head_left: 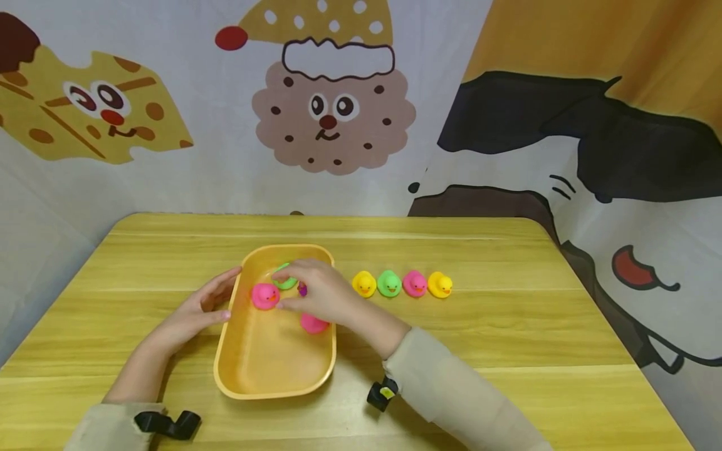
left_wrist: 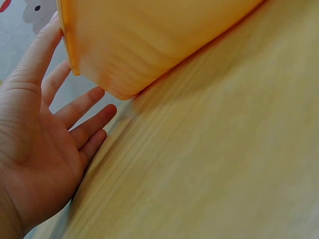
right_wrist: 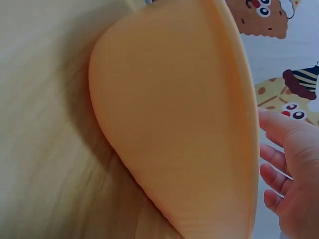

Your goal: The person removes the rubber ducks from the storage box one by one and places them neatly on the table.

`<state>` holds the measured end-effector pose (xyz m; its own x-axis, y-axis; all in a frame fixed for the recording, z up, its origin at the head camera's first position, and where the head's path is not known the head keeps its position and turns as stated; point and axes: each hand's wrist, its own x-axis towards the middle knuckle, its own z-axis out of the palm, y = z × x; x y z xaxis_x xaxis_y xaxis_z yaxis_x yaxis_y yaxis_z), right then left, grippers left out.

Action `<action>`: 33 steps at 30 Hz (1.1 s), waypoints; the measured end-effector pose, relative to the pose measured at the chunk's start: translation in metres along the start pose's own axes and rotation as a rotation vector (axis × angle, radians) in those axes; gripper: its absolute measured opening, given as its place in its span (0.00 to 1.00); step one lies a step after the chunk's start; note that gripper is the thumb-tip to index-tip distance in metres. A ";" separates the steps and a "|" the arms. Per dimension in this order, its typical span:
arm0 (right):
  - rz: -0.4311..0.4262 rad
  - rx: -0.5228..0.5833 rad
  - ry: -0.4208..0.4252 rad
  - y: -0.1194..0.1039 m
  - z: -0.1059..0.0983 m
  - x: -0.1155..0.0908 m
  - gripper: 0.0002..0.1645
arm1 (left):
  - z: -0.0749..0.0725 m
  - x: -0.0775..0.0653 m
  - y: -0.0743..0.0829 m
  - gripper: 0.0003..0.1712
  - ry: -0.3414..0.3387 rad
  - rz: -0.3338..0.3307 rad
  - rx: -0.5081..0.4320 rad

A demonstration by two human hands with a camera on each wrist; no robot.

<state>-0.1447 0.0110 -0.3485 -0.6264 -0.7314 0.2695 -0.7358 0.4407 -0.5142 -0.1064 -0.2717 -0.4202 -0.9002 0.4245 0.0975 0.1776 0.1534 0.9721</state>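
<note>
An orange plastic tub stands on the table, holding small rubber ducks. My left hand is at its left rim, fingers spread and touching the edge; in the left wrist view, the left hand has its palm facing the tub wall. Over the tub's far right side reaches my right hand, thumb and index finger apart. Beneath it a green duck is partly covered. A pink duck lies near the thumb, another pink duck below the hand. Something purple peeks between the fingers.
Right of the tub, a row holds a yellow duck, a green duck, a pink duck and another yellow duck. A cartoon-printed curtain hangs behind the wooden table.
</note>
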 end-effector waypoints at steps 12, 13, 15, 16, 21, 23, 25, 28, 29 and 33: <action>0.077 -0.024 -0.177 0.007 0.008 0.023 0.27 | 0.001 -0.001 0.001 0.42 -0.002 -0.012 0.005; 0.082 -0.024 -0.188 0.008 0.009 0.025 0.27 | 0.001 -0.001 0.000 0.42 -0.002 -0.010 0.007; 0.092 -0.017 -0.204 0.009 0.011 0.028 0.28 | 0.001 -0.001 0.000 0.42 -0.001 -0.003 0.011; 0.094 -0.013 -0.210 0.010 0.012 0.029 0.28 | 0.001 -0.001 -0.001 0.42 -0.002 0.002 0.013; 0.099 -0.011 -0.229 0.015 0.016 0.034 0.28 | 0.000 0.000 0.000 0.42 -0.006 0.017 0.012; 0.107 -0.020 -0.238 0.016 0.018 0.035 0.28 | 0.000 0.000 0.000 0.42 -0.008 0.020 0.013; 0.114 -0.029 -0.245 0.016 0.019 0.037 0.28 | -0.001 0.000 0.000 0.42 -0.011 0.023 0.019; 0.126 -0.042 -0.253 0.016 0.020 0.039 0.27 | -0.001 0.000 -0.001 0.42 -0.008 0.019 0.025; 0.130 -0.049 -0.256 0.015 0.021 0.039 0.27 | -0.002 0.000 -0.002 0.42 -0.006 0.017 0.026; 0.146 -0.092 -0.264 0.014 0.022 0.042 0.27 | -0.003 0.001 -0.004 0.42 0.000 0.002 0.027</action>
<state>-0.1752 -0.0251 -0.3621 -0.6474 -0.7616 -0.0288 -0.6709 0.5874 -0.4526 -0.1093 -0.2748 -0.4237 -0.8996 0.4252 0.0997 0.1905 0.1766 0.9657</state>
